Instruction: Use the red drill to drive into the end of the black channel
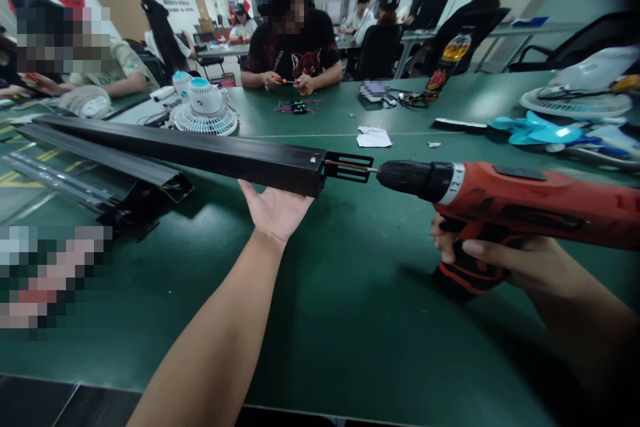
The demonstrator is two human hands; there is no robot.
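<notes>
A long black rectangular tube (225, 155) runs from the far left to the middle of the view. Palm up, my left hand (277, 210) holds its near end from below, the fingers hidden behind it. A slotted black bracket (350, 167) sticks out of that end. My right hand (500, 257) grips the handle of a red cordless drill (520, 197), which points left. The drill's bit (373, 170) meets the bracket's outer end or lies just in front of it; I cannot tell which.
More black profiles (115, 153) lie at the left, one with wires in its end. White fan parts (205, 103) stand behind the tube. Blue fan blades (537, 128), a brush (460, 125) and paper (374, 137) lie farther back. Across the green table (350, 320) a person handles a screwdriver (287, 82).
</notes>
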